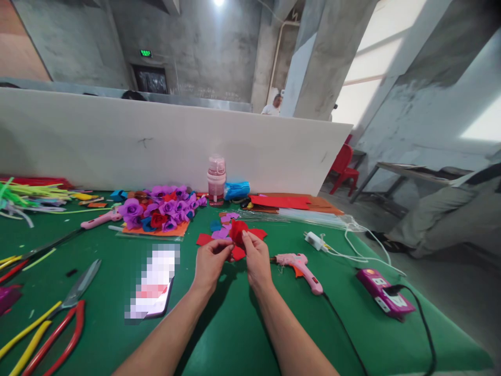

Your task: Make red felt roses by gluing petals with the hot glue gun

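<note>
Between my two hands is a red craft flower (pixel 238 231) with curled petals, held above the green table (pixel 219 334). My right hand (pixel 256 258) pinches its right side between thumb and fingers. Closed at its lower left, my left hand (pixel 211 263) has its fingertips pressed together on the flower's edge. Red cut pieces (pixel 204 239) and purple petal pieces (pixel 222 232) lie just behind the hands. To the right of my right hand a pink glue gun (pixel 297 265) lies on its side, its nozzle toward my wrist.
Finished purple, red and blue flowers (pixel 160 209) are heaped behind the phone (pixel 154 282). Scissors (pixel 80 284) lie at left. A pink bottle (pixel 216 183) stands before the white partition (pixel 176 141). A purple power strip (pixel 383 292) and cables occupy the right; a person's leg (pixel 434 224) shows beyond.
</note>
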Action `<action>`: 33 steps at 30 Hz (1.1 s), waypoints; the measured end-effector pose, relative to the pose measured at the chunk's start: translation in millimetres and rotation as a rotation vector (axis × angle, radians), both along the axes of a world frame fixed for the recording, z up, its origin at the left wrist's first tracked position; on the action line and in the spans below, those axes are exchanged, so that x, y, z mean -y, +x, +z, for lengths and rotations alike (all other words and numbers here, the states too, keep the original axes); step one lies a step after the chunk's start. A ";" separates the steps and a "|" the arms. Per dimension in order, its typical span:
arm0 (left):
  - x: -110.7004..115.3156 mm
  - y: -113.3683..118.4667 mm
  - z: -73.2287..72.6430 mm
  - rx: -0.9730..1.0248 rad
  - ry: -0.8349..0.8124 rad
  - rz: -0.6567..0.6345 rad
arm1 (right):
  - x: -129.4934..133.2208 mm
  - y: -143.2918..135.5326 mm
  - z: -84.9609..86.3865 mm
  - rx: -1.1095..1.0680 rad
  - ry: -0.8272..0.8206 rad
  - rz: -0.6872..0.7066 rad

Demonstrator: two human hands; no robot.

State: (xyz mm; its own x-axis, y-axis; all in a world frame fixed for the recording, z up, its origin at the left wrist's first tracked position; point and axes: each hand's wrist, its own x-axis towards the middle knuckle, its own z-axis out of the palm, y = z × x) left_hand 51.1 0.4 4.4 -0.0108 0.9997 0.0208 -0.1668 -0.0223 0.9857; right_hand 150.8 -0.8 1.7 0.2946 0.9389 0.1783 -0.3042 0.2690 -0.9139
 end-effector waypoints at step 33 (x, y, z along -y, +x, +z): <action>-0.4 -1.8 1.6 -0.103 0.056 -0.004 | -3.2 7.6 -0.4 -0.043 -0.002 0.135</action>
State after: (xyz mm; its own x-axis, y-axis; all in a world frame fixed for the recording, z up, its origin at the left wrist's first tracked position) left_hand 49.3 0.8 6.0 -0.0014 0.9970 0.0773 -0.0651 -0.0772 0.9949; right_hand 158.4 2.4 1.3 0.1726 0.9708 0.1666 -0.3760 0.2213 -0.8998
